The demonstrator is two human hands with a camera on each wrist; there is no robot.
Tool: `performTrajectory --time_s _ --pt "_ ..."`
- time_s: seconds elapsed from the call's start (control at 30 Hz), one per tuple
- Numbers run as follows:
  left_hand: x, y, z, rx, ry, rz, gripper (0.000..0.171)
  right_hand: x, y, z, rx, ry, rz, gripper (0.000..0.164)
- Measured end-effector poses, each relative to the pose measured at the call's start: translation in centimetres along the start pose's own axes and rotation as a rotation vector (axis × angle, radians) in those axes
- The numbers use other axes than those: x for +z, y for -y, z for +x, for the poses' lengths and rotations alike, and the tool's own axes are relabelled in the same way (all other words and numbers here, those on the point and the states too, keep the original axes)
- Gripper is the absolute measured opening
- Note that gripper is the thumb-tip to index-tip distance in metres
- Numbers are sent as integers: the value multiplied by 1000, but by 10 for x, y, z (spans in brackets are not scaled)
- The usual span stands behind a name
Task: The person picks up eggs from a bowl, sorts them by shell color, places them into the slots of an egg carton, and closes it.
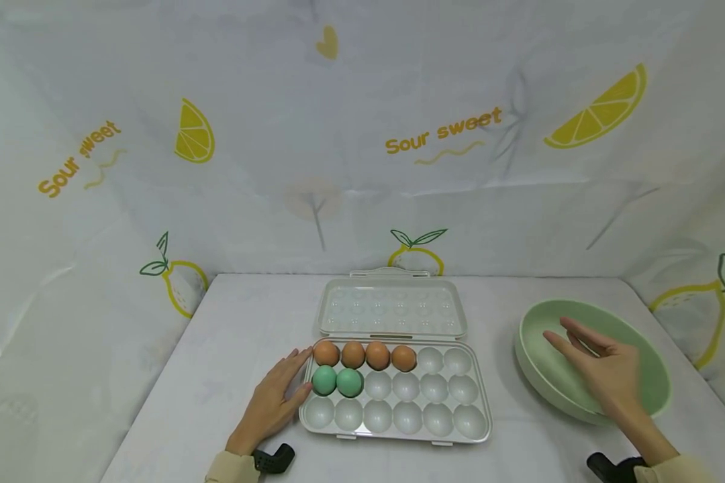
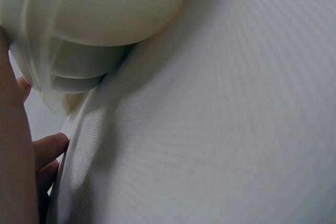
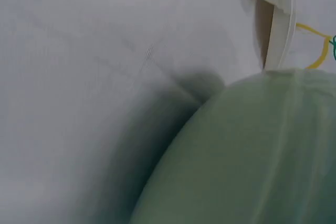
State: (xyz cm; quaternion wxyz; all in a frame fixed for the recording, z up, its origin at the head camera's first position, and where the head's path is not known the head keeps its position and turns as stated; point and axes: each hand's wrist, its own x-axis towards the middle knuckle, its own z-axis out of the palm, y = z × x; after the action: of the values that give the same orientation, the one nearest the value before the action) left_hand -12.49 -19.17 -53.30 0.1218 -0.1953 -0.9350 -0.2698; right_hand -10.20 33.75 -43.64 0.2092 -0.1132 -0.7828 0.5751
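A white egg tray (image 1: 377, 420) lies on the table with its lid (image 1: 393, 308) folded back behind it. Several brown eggs (image 1: 377, 355) sit side by side in its back row, from the left end. Two green eggs (image 1: 349, 383) occupy the left end of the middle row. My left hand (image 1: 276, 396) rests along the tray's left edge, fingers stretched and thumb at the rim. To the right stands a wide pale green bowl (image 1: 546, 386). Over it hovers my right hand (image 1: 607, 372), fingers extended and thumb apart, nothing visible between them.
White cloth covers the table (image 1: 217, 349). A printed curtain (image 1: 266, 168) with lemon pictures hangs behind it and at both sides. In the right wrist view, the bowl's outer wall (image 3: 241, 161) fills the lower right, with part of the tray beyond.
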Motion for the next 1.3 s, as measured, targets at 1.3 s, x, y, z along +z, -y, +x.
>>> performTrajectory --time_s 1.3 --pt "1 1 -1 22 -14 25 62 -23 -35 26 28 176 -702 75"
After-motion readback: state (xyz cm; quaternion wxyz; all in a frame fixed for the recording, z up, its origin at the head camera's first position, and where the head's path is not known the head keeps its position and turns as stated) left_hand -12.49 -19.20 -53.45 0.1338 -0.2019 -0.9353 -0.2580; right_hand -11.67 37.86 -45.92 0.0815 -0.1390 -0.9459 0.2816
